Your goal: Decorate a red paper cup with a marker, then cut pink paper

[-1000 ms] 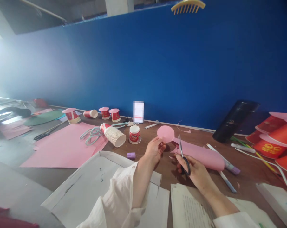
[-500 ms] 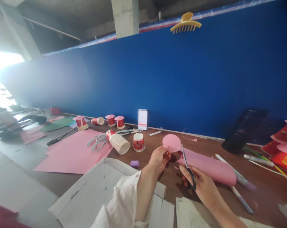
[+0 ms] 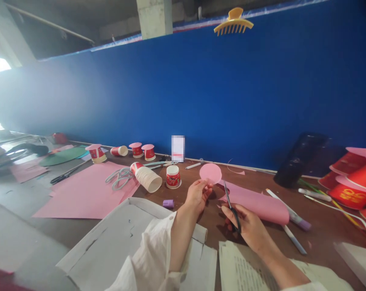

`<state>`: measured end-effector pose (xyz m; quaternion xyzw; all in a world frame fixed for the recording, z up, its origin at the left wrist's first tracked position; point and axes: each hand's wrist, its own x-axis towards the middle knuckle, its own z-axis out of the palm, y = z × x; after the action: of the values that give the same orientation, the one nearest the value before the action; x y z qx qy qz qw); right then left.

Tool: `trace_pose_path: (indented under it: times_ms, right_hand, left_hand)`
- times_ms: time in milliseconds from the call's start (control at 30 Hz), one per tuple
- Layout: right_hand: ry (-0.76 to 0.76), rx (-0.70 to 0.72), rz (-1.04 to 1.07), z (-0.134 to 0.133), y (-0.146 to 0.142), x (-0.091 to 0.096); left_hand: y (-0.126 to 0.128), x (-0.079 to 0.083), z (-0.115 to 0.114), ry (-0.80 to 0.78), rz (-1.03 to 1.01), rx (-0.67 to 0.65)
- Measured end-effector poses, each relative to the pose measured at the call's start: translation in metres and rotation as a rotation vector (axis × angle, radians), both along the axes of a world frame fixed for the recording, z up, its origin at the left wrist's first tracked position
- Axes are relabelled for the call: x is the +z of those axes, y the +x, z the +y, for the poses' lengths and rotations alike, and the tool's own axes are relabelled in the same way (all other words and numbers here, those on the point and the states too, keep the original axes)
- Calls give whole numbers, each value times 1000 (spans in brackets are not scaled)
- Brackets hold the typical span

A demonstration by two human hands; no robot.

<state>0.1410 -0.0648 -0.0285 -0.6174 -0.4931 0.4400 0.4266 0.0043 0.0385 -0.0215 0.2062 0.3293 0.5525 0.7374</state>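
A round pink paper disc (image 3: pixel 210 173) is pinched at its lower edge by my left hand (image 3: pixel 198 195), which holds it above the brown tabletop. My right hand (image 3: pixel 246 226) grips black-handled scissors (image 3: pixel 228 196), their blades pointing up and away from me, just right of the disc and apart from it. Behind the blades lies a rolled sheet of pink paper (image 3: pixel 257 202) with a ragged left end. A red-and-white paper cup (image 3: pixel 173 178) stands upside down to the left of the disc.
A nested stack of paper cups (image 3: pixel 148 179) lies on its side by pink sheets (image 3: pixel 88 194). Cups topped with pink discs (image 3: pixel 136 149) stand along the blue partition (image 3: pixel 170 89). An open book (image 3: pixel 246 266), white paper (image 3: pixel 110 242), markers (image 3: pixel 295 242) and a black bottle (image 3: pixel 301 157) lie around.
The whole view has shifted, so everything sits slightly further left and higher. The disc has come slightly away from the scissors; both hands keep their holds.
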Motion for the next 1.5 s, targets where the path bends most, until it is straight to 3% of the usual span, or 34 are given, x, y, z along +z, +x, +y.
trace_pose_path:
  times_ms: [800, 1000, 1500]
  right_hand:
    - [-11, 74, -34, -4, -4, 10]
    - [1, 15, -31, -6, -10, 14]
    - [12, 82, -98, -2, 3, -1]
  left_hand:
    - [0, 0, -4, 99, 46, -47]
    - [-1, 1, -4, 88, 43, -49]
    - [1, 2, -2, 50, 22, -25]
